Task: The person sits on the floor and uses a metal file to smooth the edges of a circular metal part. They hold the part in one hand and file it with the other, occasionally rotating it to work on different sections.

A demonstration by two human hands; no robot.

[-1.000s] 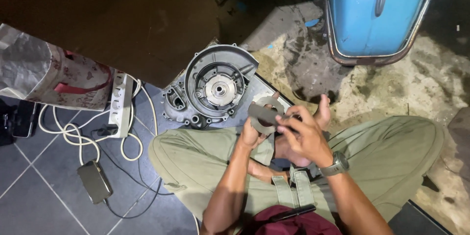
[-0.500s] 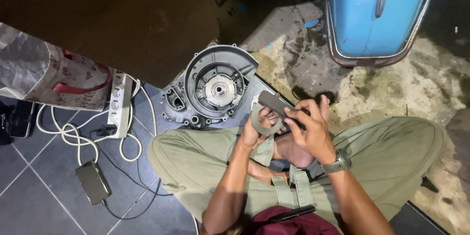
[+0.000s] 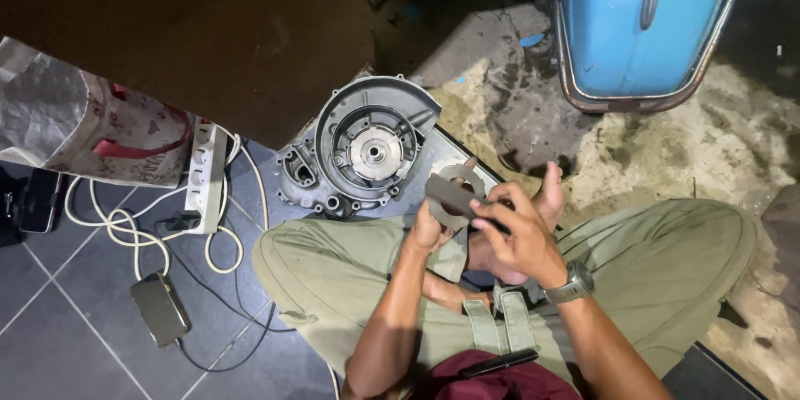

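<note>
Head view: at nine o'clock I see a white power strip (image 3: pixel 204 179), then the grey engine casing (image 3: pixel 358 150) at eleven. Just right, my left hand (image 3: pixel 429 229) and right hand (image 3: pixel 517 237) together clamp a grey ring-shaped plate (image 3: pixel 450 193) above my lap.

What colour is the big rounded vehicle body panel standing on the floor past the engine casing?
Light blue, with a metal trim edge, on the rounded vehicle body panel; head view shows it.

Both hands, left (image 3: pixel 427 229) and right (image 3: pixel 518 237), hold a grey ring-shaped part (image 3: pixel 454 192); engine casing (image 3: pixel 362 150) nearby.
</note>
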